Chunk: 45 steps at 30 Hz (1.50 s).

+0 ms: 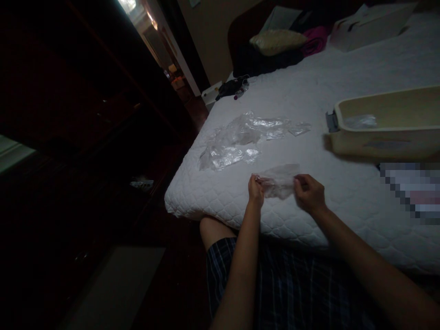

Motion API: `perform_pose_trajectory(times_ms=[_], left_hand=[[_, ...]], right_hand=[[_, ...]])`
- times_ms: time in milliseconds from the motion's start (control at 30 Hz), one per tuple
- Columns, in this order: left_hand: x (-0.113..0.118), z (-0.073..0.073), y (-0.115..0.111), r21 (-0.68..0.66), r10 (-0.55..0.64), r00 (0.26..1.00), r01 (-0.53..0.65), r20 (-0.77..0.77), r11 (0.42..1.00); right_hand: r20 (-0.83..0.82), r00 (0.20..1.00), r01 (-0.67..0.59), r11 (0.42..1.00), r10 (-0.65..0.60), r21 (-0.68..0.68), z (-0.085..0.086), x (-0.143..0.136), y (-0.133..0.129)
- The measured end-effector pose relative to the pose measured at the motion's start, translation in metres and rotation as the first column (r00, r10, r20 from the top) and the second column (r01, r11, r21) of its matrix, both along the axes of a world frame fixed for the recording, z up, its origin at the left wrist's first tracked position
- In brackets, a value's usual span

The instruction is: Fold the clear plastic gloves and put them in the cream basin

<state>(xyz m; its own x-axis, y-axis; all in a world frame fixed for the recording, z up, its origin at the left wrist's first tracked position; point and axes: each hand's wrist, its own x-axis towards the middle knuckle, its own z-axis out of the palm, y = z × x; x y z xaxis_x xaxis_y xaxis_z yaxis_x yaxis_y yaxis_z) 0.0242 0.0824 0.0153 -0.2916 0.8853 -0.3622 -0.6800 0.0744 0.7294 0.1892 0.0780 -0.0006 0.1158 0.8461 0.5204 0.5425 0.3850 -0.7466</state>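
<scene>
Bare forearms (244, 261) reached over dark striped shorts (288, 284) as a person at the edge of a bed (292, 224) held a piece of clear plastic (280, 183) between two hands. The left hand (256, 190) pinched the crumpled left end, while the right hand (310, 192) gripped the opposite edge between thumb and fingers. The plastic hung stretched between them, in front of the white quilted cover, near the side of the bed closest to the person.

Just beyond, a loose heap of clear plastic film (237, 137) lay spread on the bed, its creases catching the light. To the right stood a cream tub (388, 144) with a grey latch (332, 122) at its near corner; more clear plastic (360, 121) lay inside. Below the tub, an object (415, 188) was hidden by pixelation.

Farther off, a pale gold cushion (278, 42) rested beside a rolled magenta cloth (315, 41) before the dark headboard (237, 30), with a white box (374, 27) to their right. Dark items (232, 88), too dim to identify, sat at the far left corner of the bed. At left, a small wrapper-like object (142, 184) lay in shadow, and light showed through a doorway (161, 36).
</scene>
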Motion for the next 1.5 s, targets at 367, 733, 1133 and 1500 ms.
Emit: perform_pose_trajectory(times_ms=[367, 733, 1133, 1500], left_hand=[[-0.006, 0.011, -0.016, 0.075, -0.122, 0.991, 0.117, 0.062, 0.990], [0.022, 0.043, -0.040, 0.262, -0.214, 0.870, 0.355, -0.444, 0.898], [0.031, 0.041, -0.052, 0.112, -0.216, 0.928, 0.260, -0.302, 0.959], [0.017, 0.043, -0.066, 0.111, -0.216, 0.971, 0.204, 0.103, 0.973]], right_hand=[[-0.784, 0.604, -0.156, 0.943, -0.146, -0.295, 0.049, 0.011, 0.000], [-0.830, 0.540, -0.101, 0.967, -0.144, -0.233, 0.088, 0.016, 0.004], [-0.779, 0.615, -0.149, 0.952, -0.122, -0.266, 0.074, 0.029, -0.002], [-0.608, 0.794, -0.326, 0.863, 0.028, -0.386, 0.063, 0.028, -0.004]])
